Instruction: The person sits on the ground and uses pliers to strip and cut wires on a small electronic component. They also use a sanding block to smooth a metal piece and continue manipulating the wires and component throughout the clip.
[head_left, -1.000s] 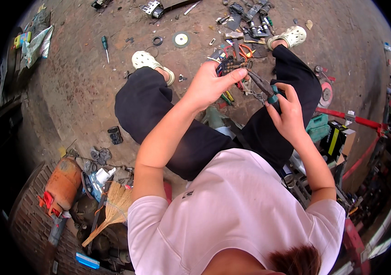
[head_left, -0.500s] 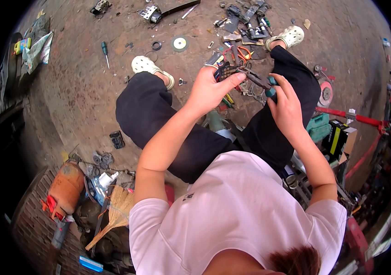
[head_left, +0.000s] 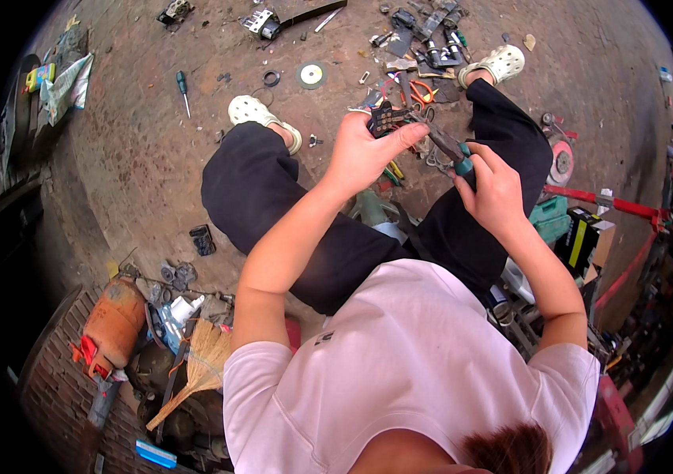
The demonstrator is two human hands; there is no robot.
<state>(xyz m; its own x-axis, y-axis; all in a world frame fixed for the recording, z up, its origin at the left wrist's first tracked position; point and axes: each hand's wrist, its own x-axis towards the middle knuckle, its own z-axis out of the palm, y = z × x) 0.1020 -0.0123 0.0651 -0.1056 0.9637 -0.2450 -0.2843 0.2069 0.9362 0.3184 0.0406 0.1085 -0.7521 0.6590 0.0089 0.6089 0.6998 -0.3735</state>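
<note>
Being held in the left hand [head_left: 364, 150]: one dark block [head_left: 388, 118], set with rows of small metal contacts, raised above the floor [head_left: 139, 170] between two cream clogs [head_left: 502, 63]. Its far side is wrapped by the left fingers, which are bent around it and largely hidden; the thumb is stretched along the near side.

Held in the right hand [head_left: 496, 189]: one pair of pliers [head_left: 446, 142], dark-nosed and green-handled. The handles are enclosed by the curled right fingers. The nose is pointed at the block's right end, near the left thumb; whether metal is gripped by it cannot be told.

Listed on the floor ahead: one pale-centred disc [head_left: 312, 76]; one black ring [head_left: 271, 78], placed just left of it; one green-handled screwdriver [head_left: 183, 87], farther left; one orange-handled tool [head_left: 425, 92], seen beyond the block.

Listed at the right: one teal case [head_left: 549, 220], beside which is set a black box with a yellow stripe [head_left: 578, 243].

Listed at the lower left: one rust-orange cylinder [head_left: 114, 322]; one straw broom [head_left: 204, 355]; one blue-edged tool [head_left: 155, 454].
</note>
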